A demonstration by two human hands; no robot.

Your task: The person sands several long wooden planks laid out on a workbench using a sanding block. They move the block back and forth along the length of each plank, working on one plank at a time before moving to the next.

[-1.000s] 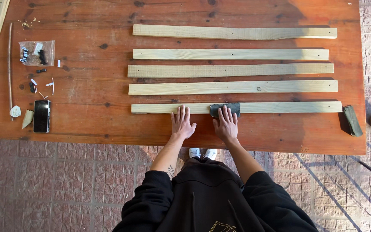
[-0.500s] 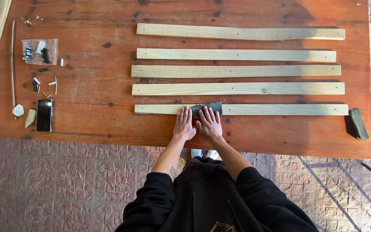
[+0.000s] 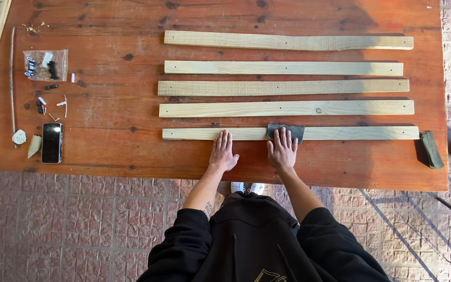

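Both hands lie flat on the nearest slat [image 3: 340, 133], the right hand [image 3: 283, 151] apparently pressing a sandpaper sheet [image 3: 294, 130], the left hand [image 3: 223, 153] empty.

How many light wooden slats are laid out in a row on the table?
5, parallel. Farthest slat, second slat, third slat, fourth slat, nearest slat under both hands: left hand, right hand on a dark sanding sheet.

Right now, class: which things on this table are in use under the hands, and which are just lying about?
In use:
- left hand pressing the nearest slat
- right hand on the dark sanding sheet

Lying about:
- four other slats
- phone
- bag of fittings
- dark block
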